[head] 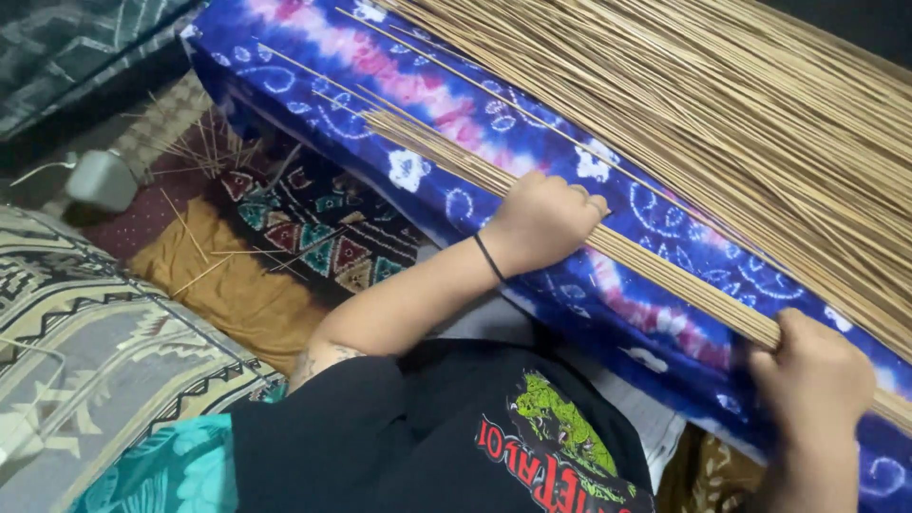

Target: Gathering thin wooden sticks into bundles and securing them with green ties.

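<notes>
Gripping thin stick bundle on blue cloth: left hand, right hand both closed around it; big stick pile beside; stray sticks on floor.

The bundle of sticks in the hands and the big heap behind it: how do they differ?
The gripped bundle is thin and tight, held by the left hand and right hand; the big heap is wide, loose and fanned out. The bundle lies nearer the person, the heap farther back. Both are pale tan sticks resting on the blue tie-dye cloth.
</notes>
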